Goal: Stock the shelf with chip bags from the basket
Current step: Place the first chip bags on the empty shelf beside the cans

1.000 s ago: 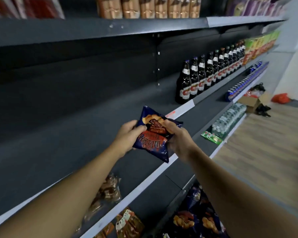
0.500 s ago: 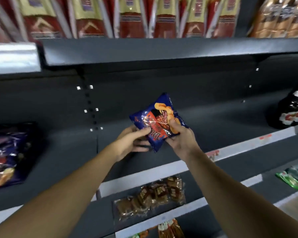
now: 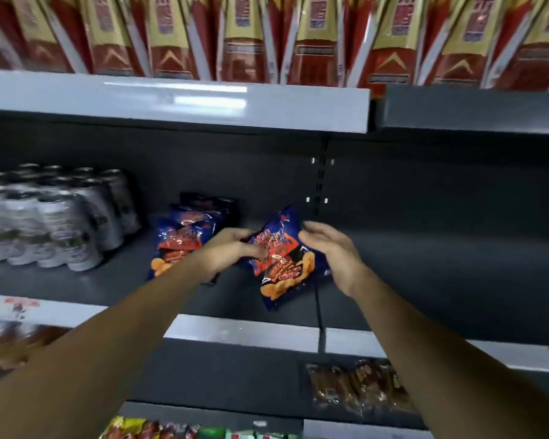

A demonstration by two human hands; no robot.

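Left hand (image 3: 232,248): narrow grip. Thumb lies across the front of the chip bag (image 3: 282,264) and the fingers curl over its upper left edge. It holds the bag.
Right hand (image 3: 330,253): wide, fingers stretched out and a little blurred, palm turned in at the bag's right edge. Touching or just beside it; cannot tell which. It grips nothing.
Chip bag: dark blue with red and orange print, tilted, top corner leaning back and to the right. It sits between the two hands over the middle shelf (image 3: 441,280). Its lower corner is down near the shelf's front lip; contact with the board cannot be told.
Stocked chip bags (image 3: 184,239): same blue print, standing in a short row front to back, just left of the held bag. The left forearm partly hides the front one.
Shelf: dark grey board with a pale front strip; a slotted upright runs down the back panel behind the right hand.
Cans (image 3: 54,217): silver and dark, blurred, massed at the left end of the same shelf, near the stocked bags but apart from them.
Upper shelf (image 3: 203,99): pale edge, carrying a tight row of red-and-gold packs (image 3: 238,39) across the whole view.
Lower shelf (image 3: 235,375): clear packets of brown snacks (image 3: 358,384) lie at the right, under the right forearm.
Bottom edge: bright yellow, red and green wrappers (image 3: 171,430), only their tops showing.
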